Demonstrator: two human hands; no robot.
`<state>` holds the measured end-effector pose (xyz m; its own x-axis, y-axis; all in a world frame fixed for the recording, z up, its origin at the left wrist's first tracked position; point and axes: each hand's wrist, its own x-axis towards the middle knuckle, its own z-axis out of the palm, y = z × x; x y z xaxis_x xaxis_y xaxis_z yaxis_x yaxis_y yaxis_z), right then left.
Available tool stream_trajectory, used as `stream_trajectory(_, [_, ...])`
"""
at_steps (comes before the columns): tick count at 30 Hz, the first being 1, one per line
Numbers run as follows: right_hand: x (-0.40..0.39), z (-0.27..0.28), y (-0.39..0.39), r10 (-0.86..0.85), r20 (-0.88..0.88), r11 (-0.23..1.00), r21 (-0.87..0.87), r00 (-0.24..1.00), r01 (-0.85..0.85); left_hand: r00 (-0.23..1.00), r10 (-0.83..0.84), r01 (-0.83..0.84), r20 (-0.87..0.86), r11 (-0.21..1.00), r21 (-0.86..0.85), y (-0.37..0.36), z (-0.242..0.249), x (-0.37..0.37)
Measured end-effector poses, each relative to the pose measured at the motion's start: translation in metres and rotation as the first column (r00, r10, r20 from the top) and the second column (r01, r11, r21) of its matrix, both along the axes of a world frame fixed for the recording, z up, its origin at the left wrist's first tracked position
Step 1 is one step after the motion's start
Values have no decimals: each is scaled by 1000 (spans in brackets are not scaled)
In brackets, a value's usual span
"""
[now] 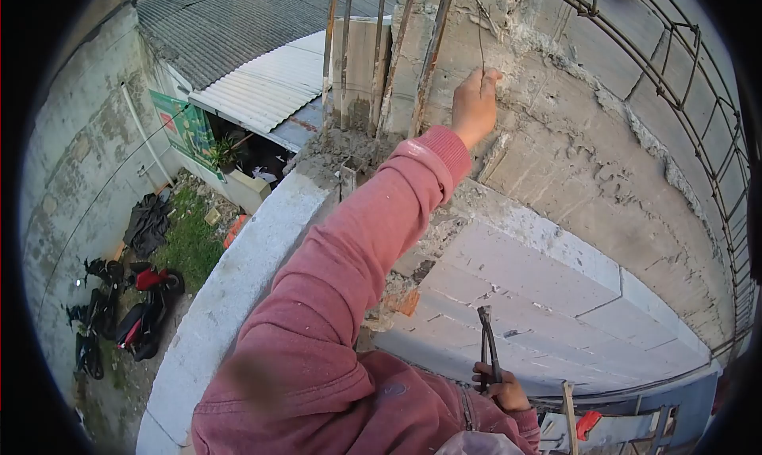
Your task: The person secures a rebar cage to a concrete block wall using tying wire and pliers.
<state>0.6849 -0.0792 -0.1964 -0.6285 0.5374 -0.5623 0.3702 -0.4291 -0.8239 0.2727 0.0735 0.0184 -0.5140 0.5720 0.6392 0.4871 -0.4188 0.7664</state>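
Note:
My left hand [475,106], in a pink sleeve, reaches forward against the rough concrete. Its fingers are closed around the lower end of a thin tie wire [480,38] hanging from above. Low in the view, close to my body, my right hand [504,387] grips a pair of pincers [488,340], jaws pointing up. The concrete beam [556,145] beside my left hand has a crumbly, uneven face. Several rusty rebar rods [432,54] rise from the concrete just left of that hand.
A bent rebar cage [683,98] curves along the right. White block walls [516,272] lie below the beam, and a pale wall top [238,272] runs on the left. Far below are parked motorcycles [143,312]; a corrugated roof [238,26] stands behind.

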Motion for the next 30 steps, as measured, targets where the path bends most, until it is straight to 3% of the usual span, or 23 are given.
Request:
stream_trajectory(2, [0, 1, 0, -48, 23, 999, 5, 999, 48, 894, 398, -341, -206, 902, 265, 6, 10, 8])
stream_trajectory(5, [3, 1, -7, -69, 7, 998, 5, 998, 69, 601, 496, -302, -626, 867, 396, -16, -6, 28])
stream_trajectory(8, [22, -15, -17, -103, 25, 994, 41, 994, 102, 435, 345, 20, -832, 920, 392, -83, -5, 8])
stream_trajectory(10, [36, -25, -26, -162, 71, 985, 72, 984, 157, 410, 710, -167, -573, 676, 718, -114, 6, -49])
stream_trajectory(11, [40, -27, -28, -186, 85, 980, 82, 979, 179, 491, 769, -314, -408, 593, 741, -123, 11, -87])
stream_trajectory(12, [42, -27, -30, -213, 106, 975, 86, 971, 205, 589, 774, -498, -231, 574, 650, -123, 9, -131])
stream_trajectory(13, [42, -26, -31, -234, 128, 970, 96, 964, 223, 904, 335, -409, 264, 857, 314, -121, -1, -213])
stream_trajectory(15, [44, -22, -33, -271, 157, 960, 119, 950, 255, 885, 465, -463, 5, 879, 117, -115, -42, -282])
stream_trajectory(17, [38, -20, -33, -297, 179, 951, 144, 938, 273, 921, 349, -381, -175, 900, -211, -117, -49, -277])
stream_trajectory(18, [34, -16, -31, -307, 189, 947, 156, 933, 280, 917, 213, -321, -337, 896, -307, -103, -72, -307])
stream_trajectory(20, [24, -10, -25, -326, 223, 940, 176, 919, 291, 949, 125, -205, -290, 942, -265, -99, -77, -297])
stream_trajectory(21, [18, -6, -22, -331, 234, 938, 187, 914, 292, 863, 145, -290, -485, 926, -239, -98, -83, -302])
stream_trajectory(23, [6, 0, -17, -342, 253, 933, 209, 905, 294, 567, 222, -459, -793, 885, -79, -94, -97, -313])
stream_trajectory(24, [1, 2, -14, -346, 261, 930, 218, 901, 295, 782, 121, -315, -612, 923, -220, -77, -115, -341])
stream_trajectory(26, [-10, 7, -10, -349, 275, 928, 232, 896, 291, 884, 73, -212, -462, 943, -256, -74, -122, -340])
stream_trajectory(28, [-20, 10, -6, -345, 291, 929, 242, 892, 280, 762, 212, -353, -612, 928, -117, -83, -122, -333])
stream_trajectory(30, [-27, 13, -4, -343, 302, 929, 250, 889, 274, 737, 459, -544, -496, 839, -32, -99, -122, -344])
